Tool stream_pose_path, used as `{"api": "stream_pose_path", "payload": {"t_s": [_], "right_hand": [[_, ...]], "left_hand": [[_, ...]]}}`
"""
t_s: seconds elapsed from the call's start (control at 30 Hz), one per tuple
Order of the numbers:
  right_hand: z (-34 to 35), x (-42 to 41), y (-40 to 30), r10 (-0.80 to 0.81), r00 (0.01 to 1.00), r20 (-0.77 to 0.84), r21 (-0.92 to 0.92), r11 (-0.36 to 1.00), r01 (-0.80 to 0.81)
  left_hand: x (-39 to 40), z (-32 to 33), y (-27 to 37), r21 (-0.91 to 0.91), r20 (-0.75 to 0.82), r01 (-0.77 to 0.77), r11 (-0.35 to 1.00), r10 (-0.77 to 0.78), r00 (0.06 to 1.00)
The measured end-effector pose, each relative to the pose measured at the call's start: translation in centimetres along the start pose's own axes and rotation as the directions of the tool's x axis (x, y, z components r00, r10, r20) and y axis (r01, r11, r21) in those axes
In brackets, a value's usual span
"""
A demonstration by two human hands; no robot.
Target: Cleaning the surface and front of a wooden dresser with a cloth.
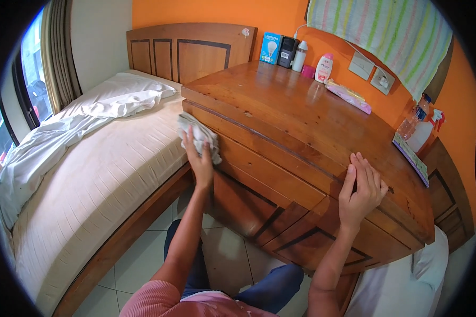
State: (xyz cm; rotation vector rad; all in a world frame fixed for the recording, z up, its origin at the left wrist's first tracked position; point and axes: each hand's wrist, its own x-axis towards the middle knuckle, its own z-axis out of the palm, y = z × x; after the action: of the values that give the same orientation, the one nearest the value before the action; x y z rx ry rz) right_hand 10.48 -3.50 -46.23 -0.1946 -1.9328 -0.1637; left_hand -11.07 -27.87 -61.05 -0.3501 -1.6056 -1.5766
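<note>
My left hand [198, 160] presses a crumpled light-coloured cloth [198, 134] to the left end of a wooden cabinet's upper front, beside the mattress. The thumb and fingers are spread over the cloth. My right hand [362, 186] rests near the front edge of the wooden cabinet top [285, 107], towards its right side, fingers extended and close together; no object shows in it. Drawer fronts [261, 162] and darker-trimmed doors [242, 198] lie below the top, between my arms.
A bed with a pale mattress [115, 158] and white sheet [35, 158] stands left. Along the wall are a light bulb box [270, 48], a white bottle [300, 56], a pink-capped bottle [324, 68], a pink packet [347, 96] and a spray bottle [420, 132]. A striped towel [384, 35] hangs above.
</note>
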Motion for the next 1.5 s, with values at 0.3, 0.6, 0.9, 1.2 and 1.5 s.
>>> {"api": "stream_pose_path", "payload": {"t_s": [0.3,0.6,0.9,1.2,1.5], "right_hand": [[0.8,-0.1,-0.5,0.035,0.997,-0.067,-0.027,0.999,-0.036],[0.9,-0.2,-0.6,0.016,0.998,-0.058,-0.05,0.999,-0.019],[0.9,-0.5,0.1,-0.039,0.998,-0.055,-0.08,0.996,0.035],[1.2,-0.3,0.1,-0.045,0.992,-0.116,-0.052,0.998,0.04],[1.1,-0.6,0.0,-0.027,0.992,-0.122,-0.072,0.997,0.018]], "left_hand": [[-7.2,3.4,3.4,-0.1,-0.067,0.165,0.981,-0.172,0.983],[-20.2,6.3,7.0,-0.077,0.241,0.024,0.997,-0.005,0.971],[-16.7,2.9,-1.1,0.085,0.214,-0.156,0.984,0.135,0.968],[-14.6,2.2,-1.0,-0.066,0.028,0.22,0.973,-0.219,0.975],[-24.0,6.6,7.0,-0.021,0.127,0.541,0.841,-0.534,0.836]]}}
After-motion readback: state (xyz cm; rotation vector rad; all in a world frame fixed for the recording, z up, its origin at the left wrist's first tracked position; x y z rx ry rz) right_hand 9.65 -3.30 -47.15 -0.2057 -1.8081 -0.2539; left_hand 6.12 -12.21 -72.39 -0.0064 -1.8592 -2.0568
